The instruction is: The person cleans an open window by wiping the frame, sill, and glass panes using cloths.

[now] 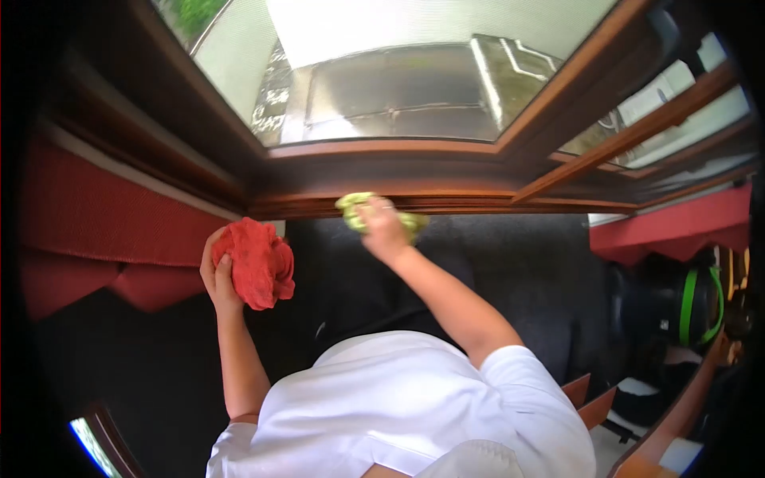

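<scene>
My left hand [217,275] holds a bunched red cloth [259,264] in front of the red fabric at the left. In my right hand [384,231] is a crumpled yellow-green cloth [355,209], at the lower edge of the wooden window frame [382,191]. The fingers of this hand are a little blurred. Above it stands the window glass [390,88], with paving and a pale wall showing through.
Red fabric [119,215] hangs at the left, and more red fabric [677,223] at the right. A dark container with a green band [688,307] stands at the right. Below it are wooden pieces [598,406]. The window's right section [637,143] has wooden bars.
</scene>
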The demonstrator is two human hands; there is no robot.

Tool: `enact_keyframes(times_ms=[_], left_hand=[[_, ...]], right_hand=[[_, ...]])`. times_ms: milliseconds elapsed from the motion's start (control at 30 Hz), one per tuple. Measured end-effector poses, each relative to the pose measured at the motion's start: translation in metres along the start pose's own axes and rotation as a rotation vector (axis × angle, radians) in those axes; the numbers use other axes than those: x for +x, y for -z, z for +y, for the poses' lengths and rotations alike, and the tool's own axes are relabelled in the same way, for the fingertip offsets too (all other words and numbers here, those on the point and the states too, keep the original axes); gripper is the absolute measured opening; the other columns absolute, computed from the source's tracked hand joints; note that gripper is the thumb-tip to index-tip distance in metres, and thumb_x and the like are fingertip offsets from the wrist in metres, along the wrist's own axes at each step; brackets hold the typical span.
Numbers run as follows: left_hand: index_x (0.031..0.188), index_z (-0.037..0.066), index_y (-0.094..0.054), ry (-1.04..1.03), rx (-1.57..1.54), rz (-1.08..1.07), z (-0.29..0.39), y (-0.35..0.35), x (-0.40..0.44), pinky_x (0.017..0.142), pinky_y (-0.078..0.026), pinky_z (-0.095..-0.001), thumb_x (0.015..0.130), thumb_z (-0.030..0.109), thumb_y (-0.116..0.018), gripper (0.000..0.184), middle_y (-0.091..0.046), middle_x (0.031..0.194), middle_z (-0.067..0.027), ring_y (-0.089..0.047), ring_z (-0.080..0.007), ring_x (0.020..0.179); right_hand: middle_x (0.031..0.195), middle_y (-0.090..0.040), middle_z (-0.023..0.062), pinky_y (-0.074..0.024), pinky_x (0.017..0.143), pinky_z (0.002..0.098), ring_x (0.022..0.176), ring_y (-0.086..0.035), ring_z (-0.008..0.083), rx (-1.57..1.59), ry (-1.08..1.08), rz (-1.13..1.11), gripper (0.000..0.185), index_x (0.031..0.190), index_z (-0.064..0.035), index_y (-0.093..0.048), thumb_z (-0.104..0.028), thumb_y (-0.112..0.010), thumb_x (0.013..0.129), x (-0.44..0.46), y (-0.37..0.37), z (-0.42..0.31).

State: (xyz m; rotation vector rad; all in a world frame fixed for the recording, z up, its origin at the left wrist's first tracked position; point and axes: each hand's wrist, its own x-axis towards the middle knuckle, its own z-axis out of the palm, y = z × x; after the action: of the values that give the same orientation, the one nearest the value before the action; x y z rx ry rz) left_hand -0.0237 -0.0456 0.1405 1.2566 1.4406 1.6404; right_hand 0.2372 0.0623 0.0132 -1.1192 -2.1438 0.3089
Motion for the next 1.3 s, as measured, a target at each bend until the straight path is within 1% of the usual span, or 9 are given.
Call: enact_keyframes(times_ms=[167, 267, 333, 400, 533, 667, 833, 1033, 1300], left_hand=[[0.115, -0.005, -0.053, 0.003, -0.09, -0.084, -0.008, -0.013, 0.012, 0.095, -0.04, -0.0347, 0.085, 0.032, -0.054, 0.048, -0.058, 0.111, -0.0136, -0.054, -0.0226, 0.105], [0.113, -0.005, -0.054, -0.049, -0.065, -0.152, -0.002, -0.005, 0.013, 0.093, -0.04, -0.0337, 0.087, 0.035, -0.055, 0.048, -0.058, 0.108, -0.0116, -0.054, -0.0205, 0.102], [0.112, -0.004, -0.055, -0.005, -0.054, -0.166, -0.018, 0.005, 0.011, 0.091, -0.041, -0.0325, 0.087, 0.035, -0.055, 0.045, -0.058, 0.106, -0.01, -0.054, -0.0187, 0.1], [0.11, -0.002, -0.056, 0.044, -0.037, -0.192, -0.021, 0.008, 0.01, 0.088, -0.041, -0.0312, 0.088, 0.033, -0.055, 0.042, -0.058, 0.103, -0.0086, -0.054, -0.017, 0.097], [0.106, -0.001, -0.058, 0.099, -0.016, -0.284, -0.01, -0.02, 0.014, 0.085, -0.041, -0.0283, 0.088, 0.029, -0.056, 0.035, -0.059, 0.098, -0.0058, -0.053, -0.0139, 0.093], [0.103, -0.001, -0.059, 0.074, -0.021, -0.403, 0.015, -0.061, 0.014, 0.082, -0.043, -0.0264, 0.086, 0.025, -0.06, 0.031, -0.061, 0.091, -0.0034, -0.054, -0.0114, 0.088], [0.1, -0.002, -0.06, 0.021, -0.032, -0.511, 0.031, -0.081, 0.011, 0.08, -0.044, -0.0267, 0.085, 0.023, -0.06, 0.029, -0.062, 0.088, -0.0037, -0.055, -0.0107, 0.086], [0.094, -0.003, -0.062, -0.058, 0.057, -0.616, 0.061, -0.114, 0.014, 0.073, -0.046, -0.0277, 0.082, 0.017, -0.061, 0.023, -0.063, 0.08, -0.0059, -0.056, -0.0111, 0.078], [0.1, -0.003, -0.061, -0.09, -0.009, -0.735, 0.076, -0.117, 0.02, 0.078, -0.047, -0.0277, 0.084, 0.017, -0.06, 0.025, -0.065, 0.088, -0.0068, -0.059, -0.0121, 0.084]], right_hand=[[0.113, -0.054, 0.0112, -0.0463, 0.09, 0.0396, 0.105, -0.054, 0.0321, 0.343, 0.104, -0.268, 0.043, 0.104, -0.0101, -0.062, -0.001, -0.064, 0.062, 0.009, 0.018, -0.001], [0.096, -0.058, 0.0123, -0.0457, 0.084, 0.0344, 0.095, -0.058, 0.0254, 0.538, -0.298, 0.144, 0.025, 0.094, -0.0006, -0.061, -0.001, -0.051, 0.071, -0.014, 0.077, 0.032], [0.081, -0.059, 0.0086, -0.0458, 0.073, 0.031, 0.077, -0.057, 0.0195, 0.704, -0.343, 0.442, 0.016, 0.083, 0.0006, -0.057, -0.012, -0.049, 0.079, -0.024, 0.149, 0.066], [0.073, -0.056, 0.0083, -0.0435, 0.064, 0.031, 0.068, -0.054, 0.0169, 0.308, -0.209, 0.613, 0.034, 0.073, 0.0009, -0.056, -0.026, -0.044, 0.091, -0.012, 0.246, 0.06], [0.075, -0.058, 0.0101, -0.0465, 0.068, 0.0351, 0.074, -0.059, 0.022, -0.053, -0.307, 0.899, 0.038, 0.101, 0.0007, -0.054, -0.035, -0.059, 0.089, 0.029, 0.366, 0.041], [0.089, -0.063, 0.0261, -0.0486, 0.073, 0.0453, 0.087, -0.062, 0.0407, -0.506, -0.526, 0.663, 0.064, 0.108, 0.0029, -0.049, -0.051, -0.065, 0.077, 0.069, 0.393, 0.035], [0.075, -0.065, 0.0229, -0.0495, 0.066, 0.0488, 0.073, -0.063, 0.0417, -0.665, -0.609, 0.686, 0.045, 0.099, 0.0011, -0.05, -0.037, -0.063, 0.08, 0.079, 0.386, 0.022], [0.07, -0.064, 0.0226, -0.0501, 0.066, 0.0484, 0.072, -0.064, 0.0409, -0.704, -0.752, 0.51, 0.048, 0.093, 0.0034, -0.054, -0.044, -0.054, 0.087, 0.084, 0.395, -0.011], [0.06, -0.061, 0.0224, -0.0505, 0.053, 0.0467, 0.06, -0.063, 0.0394, -0.482, -0.291, 0.246, 0.06, 0.093, 0.0063, -0.053, -0.053, -0.045, 0.09, 0.116, 0.327, -0.084]])
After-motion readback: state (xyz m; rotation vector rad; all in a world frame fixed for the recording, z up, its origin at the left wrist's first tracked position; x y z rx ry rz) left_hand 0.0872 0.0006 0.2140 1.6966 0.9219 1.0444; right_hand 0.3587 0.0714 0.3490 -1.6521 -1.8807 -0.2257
